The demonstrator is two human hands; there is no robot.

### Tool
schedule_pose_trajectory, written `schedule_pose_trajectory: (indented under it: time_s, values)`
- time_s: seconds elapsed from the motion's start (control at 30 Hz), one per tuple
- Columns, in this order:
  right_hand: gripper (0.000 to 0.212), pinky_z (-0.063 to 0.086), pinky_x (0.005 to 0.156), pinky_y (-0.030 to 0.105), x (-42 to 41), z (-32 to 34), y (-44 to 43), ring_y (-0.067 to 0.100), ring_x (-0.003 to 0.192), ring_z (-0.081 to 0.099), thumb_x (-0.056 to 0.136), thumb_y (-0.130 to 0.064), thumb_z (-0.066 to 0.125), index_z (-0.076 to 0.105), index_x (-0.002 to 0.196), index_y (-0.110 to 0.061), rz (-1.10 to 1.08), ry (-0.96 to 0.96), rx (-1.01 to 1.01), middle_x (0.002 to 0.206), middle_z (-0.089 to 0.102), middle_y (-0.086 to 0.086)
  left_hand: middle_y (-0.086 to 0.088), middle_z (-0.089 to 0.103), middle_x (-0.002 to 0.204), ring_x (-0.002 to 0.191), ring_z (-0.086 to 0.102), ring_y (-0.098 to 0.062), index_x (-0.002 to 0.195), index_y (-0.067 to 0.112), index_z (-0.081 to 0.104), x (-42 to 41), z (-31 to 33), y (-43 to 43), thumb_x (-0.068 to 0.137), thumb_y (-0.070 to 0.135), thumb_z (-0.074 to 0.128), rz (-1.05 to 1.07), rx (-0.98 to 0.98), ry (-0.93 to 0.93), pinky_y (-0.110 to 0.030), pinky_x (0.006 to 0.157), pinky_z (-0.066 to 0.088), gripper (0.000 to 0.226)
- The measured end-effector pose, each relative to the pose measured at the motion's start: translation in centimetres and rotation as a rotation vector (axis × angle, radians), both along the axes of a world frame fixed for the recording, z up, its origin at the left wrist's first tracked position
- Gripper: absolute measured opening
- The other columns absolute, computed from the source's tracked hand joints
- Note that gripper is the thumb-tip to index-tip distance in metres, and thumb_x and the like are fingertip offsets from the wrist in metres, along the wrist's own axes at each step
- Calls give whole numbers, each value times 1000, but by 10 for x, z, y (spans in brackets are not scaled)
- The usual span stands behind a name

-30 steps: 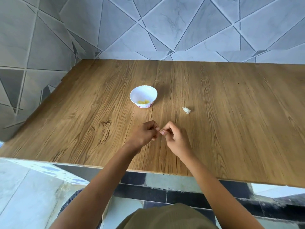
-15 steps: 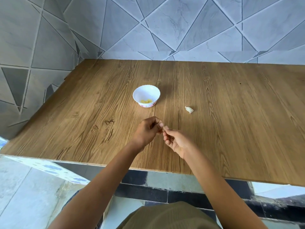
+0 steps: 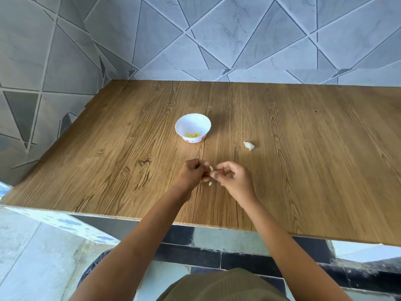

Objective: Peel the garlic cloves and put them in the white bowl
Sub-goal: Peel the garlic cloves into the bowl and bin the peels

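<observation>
Garlic clove [image 3: 211, 168]: centre frame, pinched by left hand [image 3: 195, 173], pale flesh newly bared. Right hand [image 3: 235, 180]: curled, now drawn slightly apart; hold on skin unclear. Pale scrap [image 3: 210, 183] beneath. White bowl [image 3: 203, 123], upper centre: likely next.

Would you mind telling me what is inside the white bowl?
A few yellowish peeled garlic cloves lie at the bottom of the white bowl. Its near wall covers part of the floor, so their number cannot be told.
</observation>
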State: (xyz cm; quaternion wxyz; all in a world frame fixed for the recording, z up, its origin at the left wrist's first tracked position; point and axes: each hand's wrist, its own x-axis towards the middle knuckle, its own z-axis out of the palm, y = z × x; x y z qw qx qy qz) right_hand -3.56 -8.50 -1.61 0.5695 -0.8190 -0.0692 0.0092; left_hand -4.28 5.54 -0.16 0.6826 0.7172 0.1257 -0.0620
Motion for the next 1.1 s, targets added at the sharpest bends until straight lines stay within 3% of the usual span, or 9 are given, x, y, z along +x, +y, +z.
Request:
schedule_pose_trajectory:
  time_s: [0.07,0.13,0.27,0.43,0.5,0.63,0.77,0.9,1.1]
  values:
    - [25,55,72,33,1,0,2,19,76,66,76,-18,77,69,98,-10,45,29,36,82,68,1,-3,62,63,58,55,-15,82,2,61,0,1,0,97,12,50,1,-6,4,-27,63,51,22]
    - [17,57,70,35,1,0,3,19,74,67,79,-14,74,70,94,-7,46,-16,42,79,68,4,-2,63,63,58,55,-15,84,0,61,-1,2,-1,97,12,49,-6,-5,5,-27,63,50,22]
    - [7,57,62,27,2,-5,-1,10,63,67,86,-8,66,70,91,-7,46,-38,35,76,70,5,-9,64,74,65,58,-16,90,-7,62,-2,2,1,97,12,50,7,103,-13,-23,59,51,23]
    - [7,56,61,28,5,-9,-9,16,62,66,83,-8,69,71,89,-8,41,-16,52,72,70,5,-1,68,90,75,58,-13,91,11,73,0,5,10,91,20,60,-103,864,-245,-28,68,48,16]
    - [9,56,60,28,6,-10,-9,18,61,66,80,-7,72,72,88,-9,23,-22,61,70,70,5,5,64,94,77,57,-13,88,18,73,-1,7,9,84,23,66,-113,941,-228,-31,67,50,9]
    - [12,52,56,23,7,-10,-7,13,59,64,78,-3,73,72,89,-4,30,-20,83,69,69,4,4,65,85,72,58,-12,77,15,67,-1,12,12,73,11,72,-62,832,-261,-33,69,53,7]
    - [14,55,61,23,8,-9,-9,9,62,64,80,-4,71,71,94,-4,49,6,104,68,67,1,-4,71,80,67,63,-1,101,11,70,1,18,12,84,6,65,-116,581,-224,-15,69,51,17]
    - [16,52,61,15,5,-4,-7,0,64,64,80,-5,70,70,93,-15,78,42,189,72,68,-2,-12,71,77,60,65,-3,94,2,71,2,21,12,85,5,67,-161,343,-123,-13,58,51,11]
    - [11,52,60,15,5,3,-9,7,66,68,81,-7,69,71,91,-10,80,248,404,74,73,0,-4,68,73,62,64,-7,85,5,68,5,19,13,89,3,60,-160,397,-128,-16,62,54,9]
